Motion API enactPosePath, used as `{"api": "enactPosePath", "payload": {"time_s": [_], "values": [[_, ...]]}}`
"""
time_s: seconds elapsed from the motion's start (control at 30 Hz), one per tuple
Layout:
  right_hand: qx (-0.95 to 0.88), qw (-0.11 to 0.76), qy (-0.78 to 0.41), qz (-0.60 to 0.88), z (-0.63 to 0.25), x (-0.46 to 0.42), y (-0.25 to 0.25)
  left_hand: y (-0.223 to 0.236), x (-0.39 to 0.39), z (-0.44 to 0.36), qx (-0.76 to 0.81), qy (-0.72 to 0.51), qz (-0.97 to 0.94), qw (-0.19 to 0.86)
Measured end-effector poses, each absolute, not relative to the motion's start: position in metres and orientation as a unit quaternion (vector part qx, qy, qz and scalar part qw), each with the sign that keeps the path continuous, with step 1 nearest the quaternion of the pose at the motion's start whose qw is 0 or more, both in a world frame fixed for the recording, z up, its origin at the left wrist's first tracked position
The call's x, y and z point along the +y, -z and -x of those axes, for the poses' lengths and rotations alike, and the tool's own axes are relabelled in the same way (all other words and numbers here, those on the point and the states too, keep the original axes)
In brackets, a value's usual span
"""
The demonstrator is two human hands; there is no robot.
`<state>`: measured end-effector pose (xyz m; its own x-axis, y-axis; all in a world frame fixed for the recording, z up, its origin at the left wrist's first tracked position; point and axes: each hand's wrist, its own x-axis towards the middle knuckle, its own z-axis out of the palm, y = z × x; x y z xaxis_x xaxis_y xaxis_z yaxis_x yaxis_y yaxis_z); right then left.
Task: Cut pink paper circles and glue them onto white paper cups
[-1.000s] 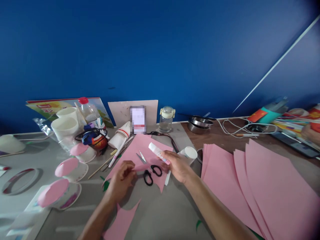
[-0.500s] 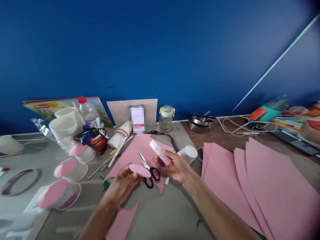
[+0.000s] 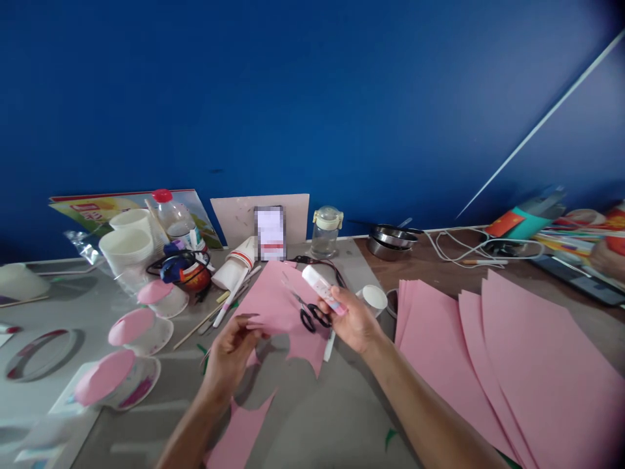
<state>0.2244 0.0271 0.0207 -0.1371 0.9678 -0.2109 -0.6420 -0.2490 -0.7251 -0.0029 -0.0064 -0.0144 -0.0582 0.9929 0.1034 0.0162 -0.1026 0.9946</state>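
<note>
My left hand (image 3: 233, 348) pinches a small pink paper piece (image 3: 256, 324) between thumb and fingers. It is tilted so that only a narrow part shows. My right hand (image 3: 354, 322) is wrapped round a white and pink glue stick (image 3: 322, 288), its white end pointing up and left. Black-handled scissors (image 3: 307, 318) are beside my right fingertips, above a cut pink sheet (image 3: 268, 293); their blades are blurred, and I cannot tell whether the fingers hold them too. Several paper cups topped with pink paper (image 3: 131, 327) stand to the left.
Pink sheets (image 3: 439, 332) are stacked at right. A pink scrap (image 3: 244, 430) lies in front. Behind are a phone (image 3: 271, 234), a glass jar (image 3: 326, 231), a bottle (image 3: 170, 218), stacked white cups (image 3: 125, 251) and metal bowls (image 3: 393, 242). A white cup (image 3: 374, 299) is near my right hand.
The scissors have moved up and to the right, towards my right fingers. The glue stick has shifted slightly right. My left hand has turned, tilting the pink oval it holds.
</note>
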Motion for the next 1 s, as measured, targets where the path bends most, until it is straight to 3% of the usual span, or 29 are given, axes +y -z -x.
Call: {"api": "enactPosePath", "payload": {"time_s": [0.13,0.3,0.57,0.7,1.0], "values": [[-0.276,0.576,-0.684,0.353,-0.228,0.038,-0.014,0.014,-0.005,0.009,0.511,-0.458,-0.694,0.218],[-0.378,0.562,-0.590,0.438,-0.226,0.047,0.000,0.018,-0.005,0.007,0.480,-0.379,-0.785,0.097],[-0.488,0.524,-0.564,0.411,-0.226,0.031,-0.007,0.027,-0.002,0.011,0.437,-0.280,-0.853,0.050],[-0.514,0.495,-0.525,0.465,-0.223,0.024,-0.010,0.028,-0.001,0.015,0.423,-0.217,-0.879,0.032],[-0.564,0.458,-0.471,0.500,-0.221,0.009,-0.024,0.017,-0.004,0.015,0.425,-0.157,-0.887,0.086]]}}
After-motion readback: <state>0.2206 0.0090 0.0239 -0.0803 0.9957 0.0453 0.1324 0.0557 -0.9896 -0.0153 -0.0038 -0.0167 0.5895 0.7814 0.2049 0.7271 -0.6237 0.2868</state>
